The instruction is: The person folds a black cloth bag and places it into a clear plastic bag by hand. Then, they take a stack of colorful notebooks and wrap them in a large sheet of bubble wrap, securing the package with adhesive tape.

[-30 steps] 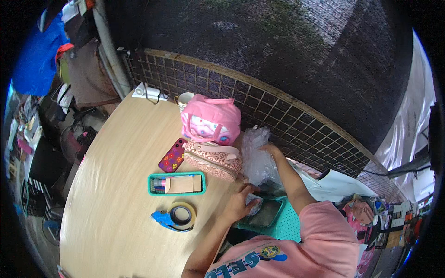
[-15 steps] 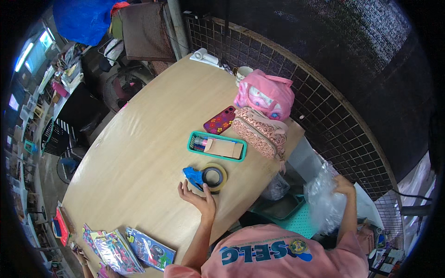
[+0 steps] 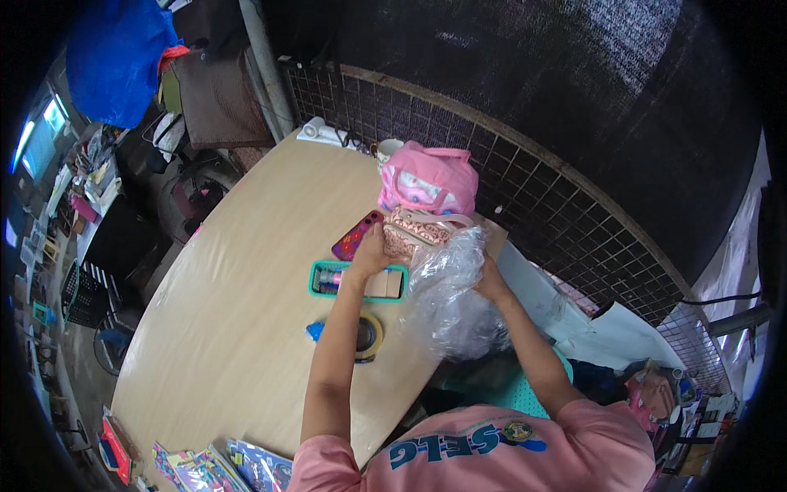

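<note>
My right hand is closed on a crumpled clear plastic bag, which hangs over the right edge of the table. At the left end of a pink patterned zip pouch is my left hand, its fingers curled against the pouch and partly hidden. A dark red flowered phone lies just left of that hand. Below my left hand is a teal basket with pens and a tan box in it. My left forearm partly covers a yellow tape roll in a blue dispenser.
A pink bag and a mug stand at the table's far edge, by a metal grid. Packaged colourful booklets lie at the near left. A teal perforated crate sits below the table's right side.
My right hand has brought the plastic bag up and left from beside the table to the pouch. My left hand has moved from the tape dispenser up to the pouch. The view has shifted.
</note>
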The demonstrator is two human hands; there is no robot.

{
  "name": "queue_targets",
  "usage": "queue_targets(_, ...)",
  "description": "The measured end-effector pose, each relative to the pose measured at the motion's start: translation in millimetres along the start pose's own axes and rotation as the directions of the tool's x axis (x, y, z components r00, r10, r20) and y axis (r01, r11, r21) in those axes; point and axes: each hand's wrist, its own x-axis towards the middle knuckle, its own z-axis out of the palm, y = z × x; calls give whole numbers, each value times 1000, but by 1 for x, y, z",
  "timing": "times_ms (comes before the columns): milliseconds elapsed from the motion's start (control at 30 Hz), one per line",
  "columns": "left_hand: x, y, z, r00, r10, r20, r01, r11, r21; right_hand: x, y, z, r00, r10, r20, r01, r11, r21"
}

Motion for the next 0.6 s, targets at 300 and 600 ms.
queue_targets(300,-12,73,70,987,-152,-54,144,981,-133,-42,3,-62,986,139,-95,-148,984,-96)
queue_targets(600,53,13,-5,942,-273,-194,158,873,-461,-79,32,-83,984,178,16,-176,980,-91)
